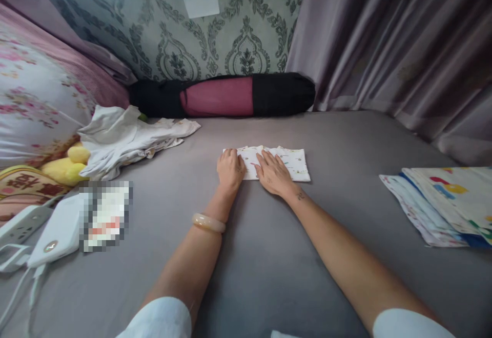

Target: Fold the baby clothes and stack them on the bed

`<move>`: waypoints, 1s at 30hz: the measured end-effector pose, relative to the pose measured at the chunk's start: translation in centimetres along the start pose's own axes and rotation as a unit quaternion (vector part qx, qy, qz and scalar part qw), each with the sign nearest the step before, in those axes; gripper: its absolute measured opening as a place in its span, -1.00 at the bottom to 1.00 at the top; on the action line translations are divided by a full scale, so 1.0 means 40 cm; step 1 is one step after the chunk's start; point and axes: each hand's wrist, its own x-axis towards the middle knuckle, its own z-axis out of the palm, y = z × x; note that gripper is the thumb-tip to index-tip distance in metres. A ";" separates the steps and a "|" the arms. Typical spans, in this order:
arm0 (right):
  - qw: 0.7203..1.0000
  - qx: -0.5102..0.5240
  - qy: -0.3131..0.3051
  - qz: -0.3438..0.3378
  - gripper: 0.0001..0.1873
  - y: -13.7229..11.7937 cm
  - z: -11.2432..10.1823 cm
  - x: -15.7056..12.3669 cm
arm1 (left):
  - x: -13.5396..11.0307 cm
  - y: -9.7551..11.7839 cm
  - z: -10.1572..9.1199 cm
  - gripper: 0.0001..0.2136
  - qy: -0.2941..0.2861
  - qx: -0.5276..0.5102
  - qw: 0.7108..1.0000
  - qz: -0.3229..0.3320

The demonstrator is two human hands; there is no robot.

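Observation:
A white cloth garment (299, 165) with small coloured prints lies folded into a flat rectangle on the grey sheet. My left hand (231, 169) presses on its left end, fingers pointing away from me and bent a little at the tips. Over the middle of the cloth my right hand (273, 173) rests flat, its fingers stretched out. Neither hand grips the fabric; both touch it from above. The underside of the folded cloth is hidden.
A crumpled white garment (126, 135) lies at left by a yellow plush toy (65, 171). Nearer are a power strip (26, 222) and a white charger (61, 230) with cables. Folded cloths (442, 204) are stacked at right. A black and maroon bag (219, 97) lies along the wall.

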 end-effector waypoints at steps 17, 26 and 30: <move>0.999 -0.034 -0.027 0.021 -0.40 -0.051 -0.021 0.030 | 0.009 -0.041 0.017 -0.78 0.023 -0.060 0.996 -0.066; 0.999 -0.002 -0.017 0.037 -0.35 -0.070 0.019 0.052 | 0.032 -0.071 0.029 -0.75 0.071 -0.172 0.976 -0.115; 0.999 -0.002 -0.011 0.032 -0.35 -0.066 0.027 0.049 | 0.038 -0.081 0.022 -0.75 0.068 -0.206 0.966 -0.140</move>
